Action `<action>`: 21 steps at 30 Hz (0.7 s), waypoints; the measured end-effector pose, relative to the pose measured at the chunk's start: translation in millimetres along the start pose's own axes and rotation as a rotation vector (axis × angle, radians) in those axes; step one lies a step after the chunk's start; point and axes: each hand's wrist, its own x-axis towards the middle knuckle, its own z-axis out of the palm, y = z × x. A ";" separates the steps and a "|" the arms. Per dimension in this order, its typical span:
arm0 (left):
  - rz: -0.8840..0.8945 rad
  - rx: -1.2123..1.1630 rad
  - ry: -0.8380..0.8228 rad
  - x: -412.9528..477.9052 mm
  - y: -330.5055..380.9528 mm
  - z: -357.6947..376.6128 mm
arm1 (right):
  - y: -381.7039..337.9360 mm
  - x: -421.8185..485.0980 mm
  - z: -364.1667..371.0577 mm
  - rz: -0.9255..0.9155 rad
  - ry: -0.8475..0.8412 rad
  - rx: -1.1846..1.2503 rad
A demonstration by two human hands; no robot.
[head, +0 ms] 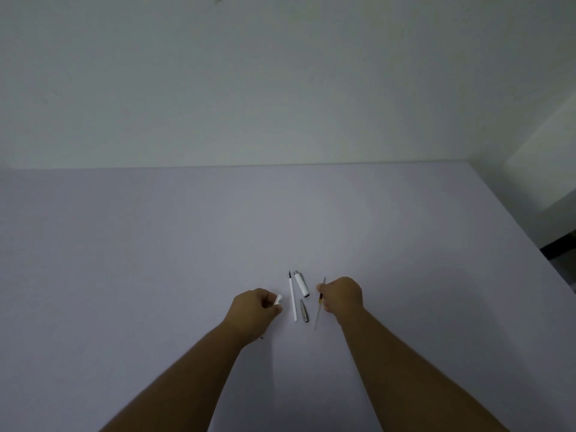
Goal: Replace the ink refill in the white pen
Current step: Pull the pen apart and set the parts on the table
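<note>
My left hand is closed around the white pen barrel, whose open end pokes out to the right. My right hand pinches a thin, mostly clear ink refill with a dark tip, held slanted just above the table. Between my hands three parts lie on the table: a white refill with a dark tip pointing away from me, the white pen cap with silver ends, and a small silver tip piece.
The pale lilac table reaches a white wall at the back. Its right edge runs diagonally down to the right, with dark floor beyond it.
</note>
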 end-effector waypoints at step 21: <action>-0.018 -0.069 0.008 5.8 -2.7 -6.0 | -10.2 -11.0 9.4 -0.276 0.165 -0.172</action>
